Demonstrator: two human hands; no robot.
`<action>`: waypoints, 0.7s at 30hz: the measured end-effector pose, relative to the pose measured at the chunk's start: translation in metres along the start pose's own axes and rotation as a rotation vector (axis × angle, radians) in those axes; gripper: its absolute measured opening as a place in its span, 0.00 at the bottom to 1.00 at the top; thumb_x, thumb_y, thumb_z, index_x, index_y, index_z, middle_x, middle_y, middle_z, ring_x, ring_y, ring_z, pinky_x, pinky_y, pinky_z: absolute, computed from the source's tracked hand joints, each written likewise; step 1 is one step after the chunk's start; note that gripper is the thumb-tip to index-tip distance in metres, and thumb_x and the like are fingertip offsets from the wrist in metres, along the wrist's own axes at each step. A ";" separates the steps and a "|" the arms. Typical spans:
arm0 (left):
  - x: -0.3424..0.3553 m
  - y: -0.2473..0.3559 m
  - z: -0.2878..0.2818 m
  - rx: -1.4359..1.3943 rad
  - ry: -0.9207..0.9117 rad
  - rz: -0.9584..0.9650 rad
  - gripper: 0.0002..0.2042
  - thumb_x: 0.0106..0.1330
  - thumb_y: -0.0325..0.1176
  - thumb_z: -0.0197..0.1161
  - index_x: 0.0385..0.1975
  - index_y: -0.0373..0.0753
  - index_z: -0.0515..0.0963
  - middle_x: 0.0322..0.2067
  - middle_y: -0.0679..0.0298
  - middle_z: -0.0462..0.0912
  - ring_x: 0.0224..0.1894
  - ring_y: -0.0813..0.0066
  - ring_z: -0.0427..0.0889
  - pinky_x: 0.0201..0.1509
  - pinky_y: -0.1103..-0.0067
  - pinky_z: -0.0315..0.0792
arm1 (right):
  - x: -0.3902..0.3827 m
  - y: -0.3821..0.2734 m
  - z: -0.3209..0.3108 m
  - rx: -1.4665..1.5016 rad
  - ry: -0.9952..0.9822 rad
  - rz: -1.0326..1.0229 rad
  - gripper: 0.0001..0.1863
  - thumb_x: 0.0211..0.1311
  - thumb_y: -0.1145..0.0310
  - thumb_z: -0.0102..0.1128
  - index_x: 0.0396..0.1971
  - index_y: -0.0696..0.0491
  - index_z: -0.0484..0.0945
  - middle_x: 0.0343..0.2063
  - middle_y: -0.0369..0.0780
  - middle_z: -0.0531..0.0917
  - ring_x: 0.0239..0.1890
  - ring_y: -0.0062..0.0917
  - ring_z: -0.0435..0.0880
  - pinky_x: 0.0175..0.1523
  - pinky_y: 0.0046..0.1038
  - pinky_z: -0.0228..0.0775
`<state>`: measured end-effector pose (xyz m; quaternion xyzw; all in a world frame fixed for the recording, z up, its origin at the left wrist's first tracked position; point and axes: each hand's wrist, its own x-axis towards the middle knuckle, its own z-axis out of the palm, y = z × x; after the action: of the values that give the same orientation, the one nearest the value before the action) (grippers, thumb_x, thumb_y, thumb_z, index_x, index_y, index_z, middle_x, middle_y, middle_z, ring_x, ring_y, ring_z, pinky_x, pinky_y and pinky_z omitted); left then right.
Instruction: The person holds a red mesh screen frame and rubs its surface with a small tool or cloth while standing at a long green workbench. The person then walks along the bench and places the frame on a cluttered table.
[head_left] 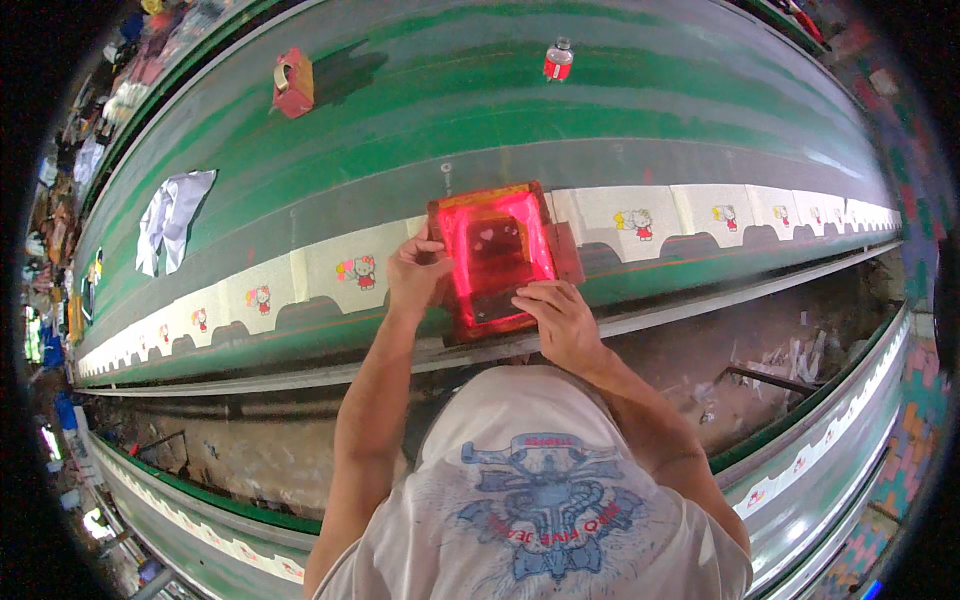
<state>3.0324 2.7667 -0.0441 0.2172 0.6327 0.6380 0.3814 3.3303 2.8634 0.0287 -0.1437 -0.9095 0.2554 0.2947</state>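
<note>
The long green-and-grey desk (430,105) runs from left to right across the scene, beyond the person. Along its near side lies a row of white cloth pieces (690,208), printed with small cartoon figures and scalloped on the near edge.

The red-orange screen-printing frame (497,262) sits over the middle of this row, close in front of the person, with a glossy pink-red border around a darker centre. It looks fairly light and stiff around the rim, while the middle is probably a thin, taut mesh, easily dented or torn. The shiny border may be slick if wet, so the outer rails, left and right, seem the sound place to hold.

A pale grey cloth (172,222) lies crumpled at the left, soft and limp by its look. The left hand (417,272) is closed at the frame's left rail, thumb and fingers pinched on it. The right hand (562,320) has its fingers bent over the near right corner; whether it grips or only rests there, I cannot tell.

Farther off stand a red box (294,85) with a pale handle, left, and a small clear bottle (558,62) with a red label.
</note>
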 end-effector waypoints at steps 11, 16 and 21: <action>0.004 -0.007 0.003 -0.026 -0.004 0.107 0.15 0.59 0.12 0.80 0.41 0.34 0.84 0.57 0.58 0.93 0.47 0.76 0.90 0.51 0.75 0.86 | 0.012 -0.016 0.004 -0.235 -0.289 0.050 0.25 0.63 0.75 0.66 0.61 0.52 0.89 0.61 0.40 0.86 0.65 0.40 0.83 0.71 0.50 0.76; 0.003 -0.006 0.001 -0.086 -0.048 0.099 0.15 0.60 0.11 0.79 0.41 0.33 0.83 0.70 0.53 0.87 0.53 0.75 0.90 0.54 0.74 0.86 | 0.016 -0.017 0.002 -0.335 -0.420 -0.030 0.25 0.64 0.72 0.65 0.62 0.51 0.89 0.60 0.39 0.88 0.65 0.38 0.84 0.72 0.48 0.76; 0.001 -0.005 0.004 -0.069 -0.016 0.127 0.15 0.61 0.11 0.79 0.41 0.33 0.83 0.70 0.55 0.88 0.51 0.76 0.90 0.53 0.75 0.86 | 0.023 -0.019 -0.002 -0.360 -0.454 -0.058 0.24 0.65 0.71 0.65 0.62 0.52 0.88 0.59 0.40 0.88 0.64 0.38 0.84 0.72 0.45 0.77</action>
<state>3.0358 2.7697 -0.0487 0.2488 0.5922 0.6806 0.3524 3.3114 2.8583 0.0509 -0.1067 -0.9866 0.1072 0.0605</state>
